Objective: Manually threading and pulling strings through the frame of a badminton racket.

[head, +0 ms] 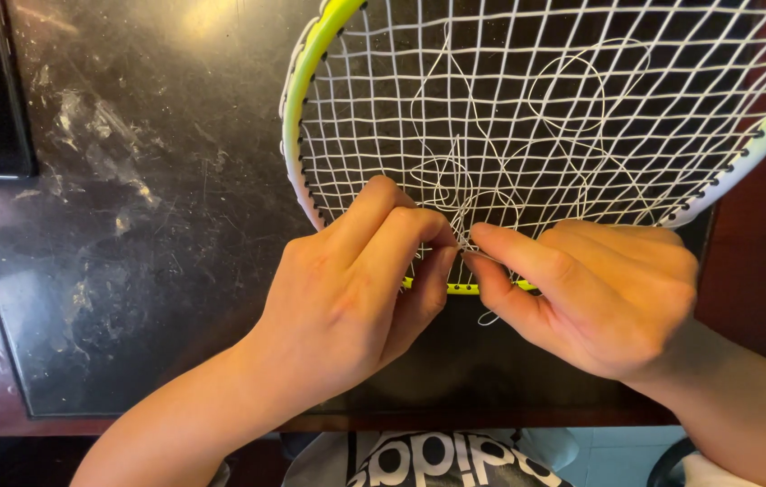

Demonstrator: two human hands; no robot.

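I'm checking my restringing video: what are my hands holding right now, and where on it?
Both hands, left hand and right hand, pinch the loose white string where it meets the racket's lower rim.

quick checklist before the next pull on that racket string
1. Left hand pinching the loose string at the lower rim: ok.
2. Right hand fingertips on the string beside it: ok.
3. Slack free of tangles: not ok, it lies looped over the string bed.
4. Racket frame flat on the dark tabletop: ok.
5. Which grommet the string passes through: cannot tell, the hands hide it.
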